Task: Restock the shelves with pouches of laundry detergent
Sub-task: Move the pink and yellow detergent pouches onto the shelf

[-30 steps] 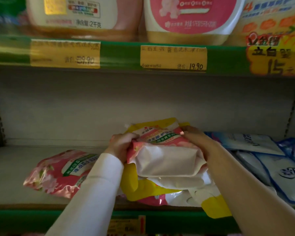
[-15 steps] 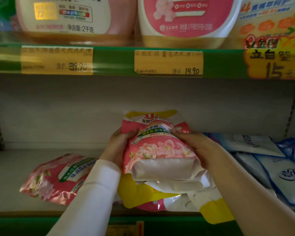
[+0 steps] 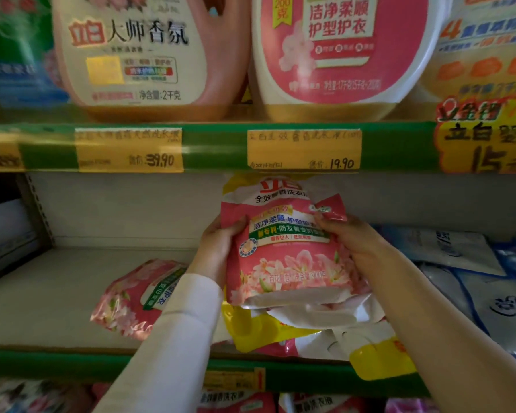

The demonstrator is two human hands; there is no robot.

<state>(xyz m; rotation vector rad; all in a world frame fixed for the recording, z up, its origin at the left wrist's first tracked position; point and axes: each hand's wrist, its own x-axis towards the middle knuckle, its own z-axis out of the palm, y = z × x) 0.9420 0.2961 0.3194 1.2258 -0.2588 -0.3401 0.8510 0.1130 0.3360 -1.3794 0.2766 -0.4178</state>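
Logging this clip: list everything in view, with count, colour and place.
held pouch: one, pink with flowers, upright at centre, over the pile
pile of pouches: count unclear, yellow, white and pink, shelf front beneath it
lying pouch: one, pink, on the shelf at left
blue pouches: several, blue and white, stacked at right
jugs: three, pink, white-and-pink, white-and-orange, upper shelf
price tags: two whole, yellow, green shelf edge
shelf: one, pale board, green edge
left hand: one, white sleeve, grip on the held pouch's left side
right hand: one, bare forearm, grip on its right side
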